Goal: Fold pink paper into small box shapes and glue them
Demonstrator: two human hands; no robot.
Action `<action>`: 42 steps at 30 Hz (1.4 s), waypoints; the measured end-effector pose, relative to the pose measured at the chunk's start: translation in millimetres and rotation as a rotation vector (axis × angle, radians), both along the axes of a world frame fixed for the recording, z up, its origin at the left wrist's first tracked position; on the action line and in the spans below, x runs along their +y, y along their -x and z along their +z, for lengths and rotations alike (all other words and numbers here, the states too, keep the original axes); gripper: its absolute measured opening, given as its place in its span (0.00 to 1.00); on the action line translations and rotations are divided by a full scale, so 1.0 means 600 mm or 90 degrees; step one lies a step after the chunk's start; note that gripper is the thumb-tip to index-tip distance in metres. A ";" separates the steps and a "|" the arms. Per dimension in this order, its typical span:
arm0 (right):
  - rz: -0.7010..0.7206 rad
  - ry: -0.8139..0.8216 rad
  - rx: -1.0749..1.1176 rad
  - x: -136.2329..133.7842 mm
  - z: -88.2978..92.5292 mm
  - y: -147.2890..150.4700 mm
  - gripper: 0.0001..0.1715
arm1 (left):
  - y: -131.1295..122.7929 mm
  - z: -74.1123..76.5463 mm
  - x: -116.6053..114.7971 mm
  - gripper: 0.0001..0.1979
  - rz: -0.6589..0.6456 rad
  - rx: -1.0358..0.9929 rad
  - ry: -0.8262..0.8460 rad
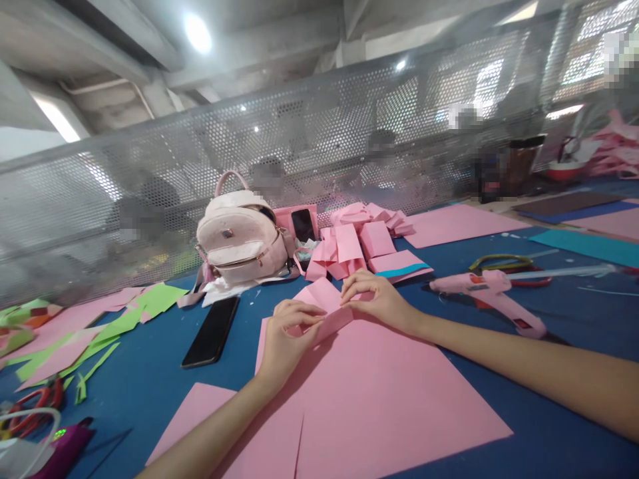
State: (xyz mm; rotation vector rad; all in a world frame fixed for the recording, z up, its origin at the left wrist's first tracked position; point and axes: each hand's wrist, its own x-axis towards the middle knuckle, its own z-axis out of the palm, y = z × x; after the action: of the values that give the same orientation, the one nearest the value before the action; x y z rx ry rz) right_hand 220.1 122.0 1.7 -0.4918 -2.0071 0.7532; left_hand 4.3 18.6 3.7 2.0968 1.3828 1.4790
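Observation:
A folded piece of pink paper (335,323) is held between both hands over a large pink sheet (394,392) on the blue table. My left hand (289,336) pinches its left end, thumb and fingertips together. At its right end my right hand (374,299) grips the edge between thumb and fingers. Another pink sheet (194,416) lies partly under my left forearm. Just beyond the hands is a pile of folded pink paper pieces (347,246).
Left of the hands lie a black phone (212,332), green paper scraps (160,299) and red-handled scissors (50,396). A pink glue gun (492,296) and yellow-handled pliers (502,263) are at the right. Behind stand a pale backpack (239,236) and a perforated metal screen (319,126).

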 end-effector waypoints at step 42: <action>-0.037 0.030 0.003 -0.005 0.003 -0.005 0.06 | 0.030 0.009 -0.026 0.11 0.058 0.176 -0.128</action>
State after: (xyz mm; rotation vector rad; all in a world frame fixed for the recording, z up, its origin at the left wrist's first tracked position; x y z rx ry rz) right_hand 223.2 119.1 3.7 -0.5728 -1.9664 0.7670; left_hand -13.7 2.7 9.1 2.4726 1.4962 1.4580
